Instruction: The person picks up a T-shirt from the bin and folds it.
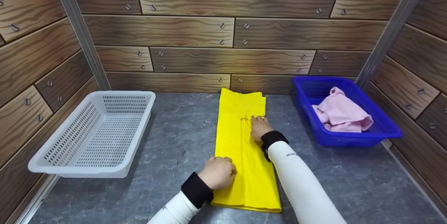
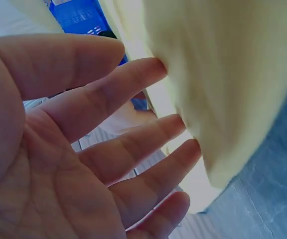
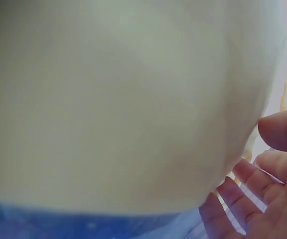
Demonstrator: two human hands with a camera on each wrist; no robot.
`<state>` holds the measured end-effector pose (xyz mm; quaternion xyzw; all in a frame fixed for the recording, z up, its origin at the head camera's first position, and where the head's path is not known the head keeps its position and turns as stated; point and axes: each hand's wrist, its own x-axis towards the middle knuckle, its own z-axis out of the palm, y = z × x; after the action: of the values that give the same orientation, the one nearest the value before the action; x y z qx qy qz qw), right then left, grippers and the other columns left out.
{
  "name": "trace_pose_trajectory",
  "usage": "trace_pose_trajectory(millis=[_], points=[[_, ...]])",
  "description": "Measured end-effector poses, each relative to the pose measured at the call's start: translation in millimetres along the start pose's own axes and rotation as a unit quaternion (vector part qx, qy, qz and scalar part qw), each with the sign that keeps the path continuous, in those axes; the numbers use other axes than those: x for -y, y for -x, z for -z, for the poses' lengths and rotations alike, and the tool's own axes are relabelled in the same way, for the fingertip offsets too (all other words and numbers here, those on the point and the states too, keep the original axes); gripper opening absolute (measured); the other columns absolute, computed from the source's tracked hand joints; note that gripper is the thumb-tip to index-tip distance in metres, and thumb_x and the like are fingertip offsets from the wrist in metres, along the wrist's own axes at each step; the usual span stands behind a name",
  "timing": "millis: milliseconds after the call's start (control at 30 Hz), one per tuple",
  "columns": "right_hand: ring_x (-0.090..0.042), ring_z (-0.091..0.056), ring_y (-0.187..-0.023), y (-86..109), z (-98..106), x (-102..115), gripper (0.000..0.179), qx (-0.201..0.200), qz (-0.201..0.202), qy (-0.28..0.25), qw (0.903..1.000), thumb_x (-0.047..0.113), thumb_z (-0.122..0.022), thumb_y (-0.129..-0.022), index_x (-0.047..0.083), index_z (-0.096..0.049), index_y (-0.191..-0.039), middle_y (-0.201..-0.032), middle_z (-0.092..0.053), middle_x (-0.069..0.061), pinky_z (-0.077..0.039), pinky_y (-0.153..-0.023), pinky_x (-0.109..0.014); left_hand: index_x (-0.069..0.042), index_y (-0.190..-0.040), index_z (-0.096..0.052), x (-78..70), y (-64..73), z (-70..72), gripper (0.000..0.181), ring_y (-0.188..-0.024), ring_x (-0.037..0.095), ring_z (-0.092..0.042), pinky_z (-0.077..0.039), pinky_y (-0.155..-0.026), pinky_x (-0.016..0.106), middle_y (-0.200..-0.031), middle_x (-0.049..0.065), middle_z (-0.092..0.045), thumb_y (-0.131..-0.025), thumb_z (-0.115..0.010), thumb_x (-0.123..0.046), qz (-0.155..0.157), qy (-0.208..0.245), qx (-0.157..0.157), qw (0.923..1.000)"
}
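A bright yellow cloth garment [image 1: 228,140], folded into a long strip, lies flat on the grey tabletop, its length running from near me toward the back wall. My left hand [image 1: 218,172] rests on its near left part; in the left wrist view the spread fingers [image 2: 138,74] touch the cloth [image 2: 223,74] with their tips. Farther up, my right hand [image 1: 260,128] touches the right side by a folded edge. The right wrist view has the cloth [image 3: 133,109] filling most of the frame, with loosely extended fingers [image 3: 238,204] at its edge.
On the left stands a white perforated basket [image 1: 141,129] with nothing in it. A blue basket [image 1: 356,140] at the right holds a crumpled pink cloth [image 1: 344,112]. Wood-patterned walls [image 1: 195,59] enclose the grey table [image 1: 174,140] at the back and both sides.
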<state>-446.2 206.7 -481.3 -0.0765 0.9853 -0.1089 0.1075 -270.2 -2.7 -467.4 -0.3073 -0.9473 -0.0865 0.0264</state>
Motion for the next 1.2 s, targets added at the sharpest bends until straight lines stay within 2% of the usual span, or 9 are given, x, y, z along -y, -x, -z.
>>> trace_pose_trajectory(millis=[167,300,433,633,767,900,1067,1200], points=[[-0.046,-0.02,-0.155,1.6,0.9,-0.4,0.064,-0.009,0.021,0.008,0.9997,0.005,-0.044,-0.1,-0.007,-0.024,-0.159,-0.164,-0.027,-0.031,-0.013,-0.129,-0.054,-0.027,-0.108,-0.082,-2.8,-1.7,-3.4,0.021,-0.108,0.023,-0.069,-0.049,-0.094,0.042,-0.115,0.0,-0.075,-0.096,-0.064,-0.023,-0.003,0.0,0.018,0.9998],[-0.046,-0.023,-0.154,1.9,0.7,-1.7,0.063,-0.015,0.031,0.014,0.9993,0.005,-0.044,-0.099,-0.008,-0.026,-0.158,-0.162,-0.03,-0.032,-0.014,-0.129,-0.054,-0.03,-0.114,-0.08,-5.7,-2.5,-7.3,0.025,-0.12,0.027,-0.066,-0.048,-0.099,0.046,-0.13,0.003,-0.072,-0.098,-0.062,-0.024,0.005,0.001,0.027,0.9996],[-0.046,-0.024,-0.154,3.3,0.6,-3.6,0.062,-0.015,0.039,0.011,0.9991,0.005,-0.042,-0.1,-0.01,-0.027,-0.158,-0.162,-0.03,-0.033,-0.013,-0.129,-0.054,-0.03,-0.112,-0.08,-6.9,-2.0,-8.2,0.024,-0.115,0.028,-0.067,-0.048,-0.095,0.045,-0.127,0.002,-0.073,-0.098,-0.062,-0.024,0.016,0.002,0.021,0.9996],[-0.046,-0.012,-0.158,18.9,4.0,-5.5,0.067,0.023,0.033,-0.082,0.9958,0.006,-0.038,-0.101,-0.003,-0.014,-0.163,-0.168,-0.019,-0.029,-0.009,-0.13,-0.055,-0.025,-0.105,-0.081,-10.3,0.8,-6.7,0.02,-0.107,0.028,-0.067,-0.048,-0.088,0.042,-0.119,0.003,-0.073,-0.097,-0.063,-0.024,0.016,0.001,0.017,0.9997],[-0.046,-0.009,-0.158,41.1,-2.4,-10.2,0.07,0.025,0.045,-0.115,0.992,0.012,-0.041,-0.102,-0.002,-0.01,-0.164,-0.17,-0.013,-0.028,-0.009,-0.129,-0.057,-0.022,-0.102,-0.08,-14.5,2.7,-4.7,0.019,-0.108,0.028,-0.067,-0.048,-0.087,0.042,-0.119,0.006,-0.073,-0.098,-0.062,-0.025,0.011,-0.005,0.025,0.9996],[-0.049,-0.01,-0.157,73.3,-10.9,-12.1,0.068,0.029,0.061,-0.094,0.9933,0.016,-0.045,-0.104,-0.004,-0.016,-0.162,-0.169,-0.011,-0.03,-0.009,-0.128,-0.06,-0.02,-0.1,-0.079,-18.0,4.6,-2.5,0.018,-0.107,0.028,-0.067,-0.049,-0.086,0.041,-0.117,0.006,-0.074,-0.099,-0.063,-0.026,0.005,-0.007,0.044,0.999],[-0.052,-0.016,-0.155,117.5,-11.8,-6.1,0.06,0.038,0.081,-0.074,0.9932,0.015,-0.05,-0.104,-0.005,-0.033,-0.157,-0.167,-0.019,-0.032,-0.015,-0.126,-0.063,-0.019,-0.096,-0.08,-21.6,7.6,1.9,0.019,-0.098,0.023,-0.065,-0.048,-0.08,0.038,-0.108,0.003,-0.073,-0.098,-0.065,-0.031,0.002,-0.005,0.076,0.9971],[-0.048,-0.021,-0.155,147.1,-17.5,1.2,0.054,0.045,0.088,-0.052,0.9937,0.016,-0.054,-0.103,-0.002,-0.044,-0.153,-0.166,-0.028,-0.026,-0.019,-0.125,-0.063,-0.017,-0.085,-0.077,-27.0,11.7,5.7,0.02,-0.101,0.022,-0.065,-0.05,-0.082,0.04,-0.115,0.002,-0.073,-0.093,-0.07,-0.035,-0.008,-0.006,0.088,0.996]])
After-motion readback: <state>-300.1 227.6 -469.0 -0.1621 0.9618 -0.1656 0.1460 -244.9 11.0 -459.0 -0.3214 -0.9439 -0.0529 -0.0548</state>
